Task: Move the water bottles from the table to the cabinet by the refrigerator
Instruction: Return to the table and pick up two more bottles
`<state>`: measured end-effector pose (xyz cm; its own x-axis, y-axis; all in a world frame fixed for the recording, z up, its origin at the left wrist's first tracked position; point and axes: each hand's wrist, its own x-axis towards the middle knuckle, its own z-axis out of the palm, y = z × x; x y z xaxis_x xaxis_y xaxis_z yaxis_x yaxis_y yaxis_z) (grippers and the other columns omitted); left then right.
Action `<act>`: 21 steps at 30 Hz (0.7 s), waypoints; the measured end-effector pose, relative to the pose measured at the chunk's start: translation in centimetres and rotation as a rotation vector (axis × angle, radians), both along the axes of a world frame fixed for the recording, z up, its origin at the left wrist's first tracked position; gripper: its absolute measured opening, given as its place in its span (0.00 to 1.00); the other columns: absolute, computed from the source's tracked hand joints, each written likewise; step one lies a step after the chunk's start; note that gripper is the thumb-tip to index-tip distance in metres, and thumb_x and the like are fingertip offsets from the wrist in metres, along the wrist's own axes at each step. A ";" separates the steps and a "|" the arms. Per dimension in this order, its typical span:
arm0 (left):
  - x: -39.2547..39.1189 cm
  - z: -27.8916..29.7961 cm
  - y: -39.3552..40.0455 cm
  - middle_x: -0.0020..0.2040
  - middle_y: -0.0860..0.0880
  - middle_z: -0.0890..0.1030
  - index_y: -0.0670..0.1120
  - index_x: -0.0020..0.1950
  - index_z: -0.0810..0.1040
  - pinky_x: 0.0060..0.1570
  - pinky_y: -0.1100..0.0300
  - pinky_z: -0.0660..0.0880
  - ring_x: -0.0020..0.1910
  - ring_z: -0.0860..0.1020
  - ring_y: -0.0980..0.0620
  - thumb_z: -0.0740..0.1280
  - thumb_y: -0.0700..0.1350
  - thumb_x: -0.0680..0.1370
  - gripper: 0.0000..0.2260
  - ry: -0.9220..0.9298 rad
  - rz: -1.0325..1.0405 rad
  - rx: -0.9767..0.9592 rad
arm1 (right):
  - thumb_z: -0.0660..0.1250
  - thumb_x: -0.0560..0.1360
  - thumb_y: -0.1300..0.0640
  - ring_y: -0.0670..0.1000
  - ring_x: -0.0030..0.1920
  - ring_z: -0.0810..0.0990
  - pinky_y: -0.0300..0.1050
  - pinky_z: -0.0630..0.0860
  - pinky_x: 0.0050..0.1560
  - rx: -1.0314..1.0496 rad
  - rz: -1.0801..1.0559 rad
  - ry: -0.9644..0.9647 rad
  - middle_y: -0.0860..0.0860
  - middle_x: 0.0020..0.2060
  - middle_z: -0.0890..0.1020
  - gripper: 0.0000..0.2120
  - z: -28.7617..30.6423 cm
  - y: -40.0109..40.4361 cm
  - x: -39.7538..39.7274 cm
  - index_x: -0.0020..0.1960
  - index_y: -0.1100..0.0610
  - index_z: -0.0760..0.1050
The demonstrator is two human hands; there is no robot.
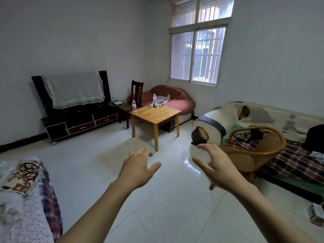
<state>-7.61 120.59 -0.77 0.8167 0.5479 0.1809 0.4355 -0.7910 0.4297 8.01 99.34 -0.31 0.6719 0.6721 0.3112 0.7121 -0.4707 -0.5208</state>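
Note:
A small wooden table (158,115) stands in the middle of the room, some way ahead of me. On it are three clear water bottles: one upright with a red label (134,105) at the left corner, one upright (154,98) at the far edge, and one lying on its side (156,105) near the far edge. My left hand (139,168) and my right hand (216,166) are stretched out in front of me over the floor, fingers apart, holding nothing. Both are well short of the table. No refrigerator or cabinet beside one is in view.
A dark TV stand (80,122) with a cloth-covered TV lines the left wall. A dark wooden chair (137,92) and red sofa (172,100) sit behind the table. A wicker chair (252,151) and a white sofa (228,118) are on the right, a covered seat (26,190) at my left. White tiled floor lies between.

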 end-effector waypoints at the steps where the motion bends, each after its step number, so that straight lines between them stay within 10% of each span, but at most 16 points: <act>1: 1.8 0.1 0.4 0.67 0.53 0.73 0.52 0.67 0.72 0.64 0.51 0.71 0.66 0.69 0.51 0.64 0.62 0.78 0.22 0.008 -0.004 0.001 | 0.62 0.77 0.39 0.46 0.68 0.69 0.43 0.68 0.65 0.005 -0.003 0.004 0.47 0.70 0.70 0.27 -0.2 0.5 1.8 0.72 0.47 0.66; 21: 29.2 -1.7 18.2 0.64 0.53 0.75 0.52 0.65 0.73 0.60 0.54 0.73 0.63 0.71 0.52 0.65 0.61 0.78 0.20 -0.050 -0.013 -0.094 | 0.62 0.77 0.38 0.45 0.64 0.70 0.42 0.71 0.64 -0.072 0.002 -0.009 0.46 0.67 0.72 0.25 -0.9 17.4 29.0 0.71 0.46 0.67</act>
<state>21.63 138.74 -2.47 0.8149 0.5540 0.1703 0.4018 -0.7518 0.5229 37.01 116.77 -1.25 0.6678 0.6945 0.2679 0.7177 -0.5052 -0.4793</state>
